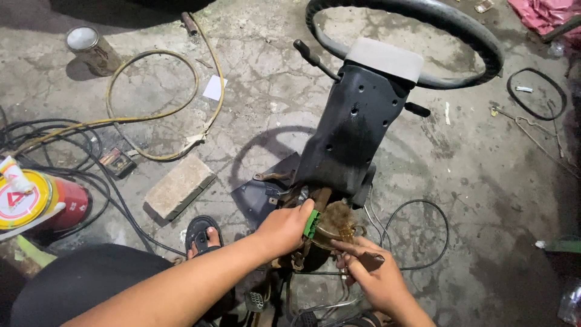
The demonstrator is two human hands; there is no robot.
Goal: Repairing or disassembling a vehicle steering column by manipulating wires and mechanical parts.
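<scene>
Cracked, stained concrete floor (472, 175) fills the view, lit harshly from above and littered with workshop clutter. At the centre a black steering column assembly (354, 130) lies on it, its dark steering wheel (451, 27) pointing away from the person and a pale grey pad (384, 59) sitting at the hub. Stalk levers stick out on both sides of the column.

At the near end of the column, the left hand (283, 229) is closed around a small green plastic connector (311, 223), fingers wrapped over it, pressed right against the rusty brown base of the column. The right hand (375, 275) sits just beside and below, fingers pinched narrow on a small dark brown piece (369, 261); what that piece is cannot be made out. Thin black wires (423, 209) loop out from the base across the floor to the right.

To the left of the column lie a flat grey brick (180, 186), a coiled yellow hose (154, 103), a bundle of black cables (72, 157), and a red and yellow can (36, 203) at the frame edge. A smaller tin (91, 48) stands near the top left, and a white paper scrap (213, 88) lies inside the hose loop. The person's sandalled foot (203, 235) rests on the floor by the brick
</scene>
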